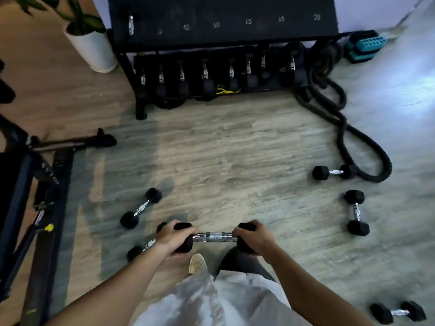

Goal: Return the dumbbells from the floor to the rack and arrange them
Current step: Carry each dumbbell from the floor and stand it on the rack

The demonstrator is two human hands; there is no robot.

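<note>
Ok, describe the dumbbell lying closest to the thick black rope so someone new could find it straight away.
Start at the dumbbell rack and follow the thick black rope down the right side of the floor. Where its loop ends lies a small dumbbell. Alone among the floor dumbbells, one of its heads touches the rope.

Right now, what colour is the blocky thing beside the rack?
Teal and black, seen in the head view: the foam block by the rack's right end.

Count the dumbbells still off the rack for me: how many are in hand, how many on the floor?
Held dumbbell, left hand and right hand on its ends: 1
Floor dumbbells, left side: 2
Floor dumbbells, right side: 3
Total off the rack: 6
</note>
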